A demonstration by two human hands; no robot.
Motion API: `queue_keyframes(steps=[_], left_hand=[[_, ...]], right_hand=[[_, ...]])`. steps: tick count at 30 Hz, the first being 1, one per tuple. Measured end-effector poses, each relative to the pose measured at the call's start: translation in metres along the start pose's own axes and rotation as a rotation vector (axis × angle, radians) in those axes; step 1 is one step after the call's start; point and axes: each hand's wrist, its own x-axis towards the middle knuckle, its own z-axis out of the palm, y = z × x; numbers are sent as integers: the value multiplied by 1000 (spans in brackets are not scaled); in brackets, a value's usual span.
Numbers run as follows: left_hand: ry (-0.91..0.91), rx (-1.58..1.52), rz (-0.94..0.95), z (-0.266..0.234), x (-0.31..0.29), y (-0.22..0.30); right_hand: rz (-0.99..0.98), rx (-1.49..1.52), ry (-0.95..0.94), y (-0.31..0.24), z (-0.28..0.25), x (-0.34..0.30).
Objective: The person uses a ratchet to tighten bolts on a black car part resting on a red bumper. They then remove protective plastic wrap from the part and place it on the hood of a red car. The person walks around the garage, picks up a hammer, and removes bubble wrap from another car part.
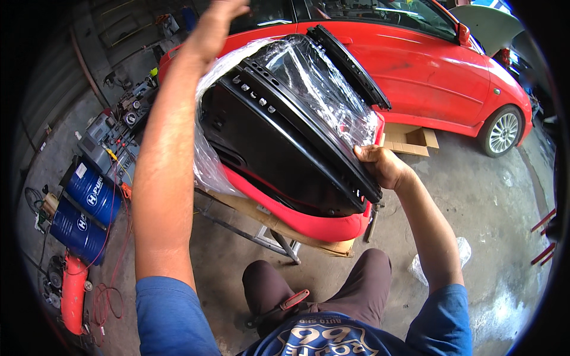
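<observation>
A red car seat (297,221) lies with its black metal underside (261,151) facing up, partly wrapped in clear plastic film (211,160). Two black slide rails run along it: a near rail (309,127) across the underside and a far rail (350,68) by the red car. My right hand (385,167) grips the near end of the near rail, thumb on top and fingers curled under. My left hand (221,18) is raised past the seat's far left corner. The upper edge cuts off most of its fingers, so their pose is unclear.
Under the seat is a cardboard-topped stand (255,215) with metal legs. A red car (415,77) stands behind, an open cardboard box (409,139) beside it. Blue drums (92,190), hoses and a red cylinder (74,293) are at left. A red-handled tool (295,299) rests at my thigh.
</observation>
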Motion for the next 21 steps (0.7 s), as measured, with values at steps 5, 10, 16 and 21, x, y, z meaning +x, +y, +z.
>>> queue_keyframes(steps=[5, 10, 16, 21], left_hand=[[-445, 142, -18, 28, 0, 3], [-116, 32, 167, 16, 1, 3], [-311, 89, 107, 25, 2, -22], [83, 89, 524, 14, -30, -8]], right_hand=[[-15, -14, -60, -1, -5, 1], [-5, 21, -201, -3, -12, 6], [-11, -28, -128, -6, -5, 1], [12, -131, 7, -15, 10, -11]])
